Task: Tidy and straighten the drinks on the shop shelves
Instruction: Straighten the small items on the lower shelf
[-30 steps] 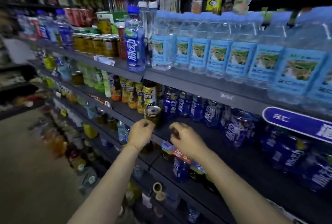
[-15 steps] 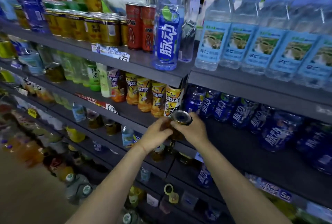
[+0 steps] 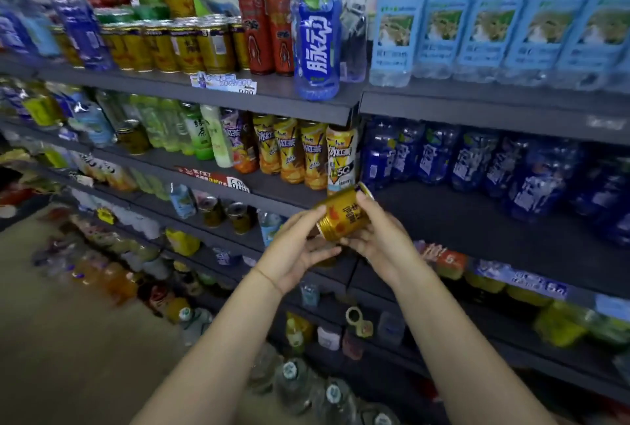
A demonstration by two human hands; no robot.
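Dark shelves [image 3: 477,223] run across the frame, their outer edges blurred, labels unreadable. At centre, a small gold metal can [image 3: 342,216] lies tilted, its underside hidden by the left hand [image 3: 300,250]; the right hand [image 3: 378,237] grips its side, fingers curled.

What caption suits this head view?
Both hands hold a tilted gold can before the drinks shelves.

Dim, even indoor light; soft shadow beneath each shelf [image 3: 272,97]. Wide-angle distortion bends the edges (strongest at left), where bottles smear with blur; centre moderately sharp.
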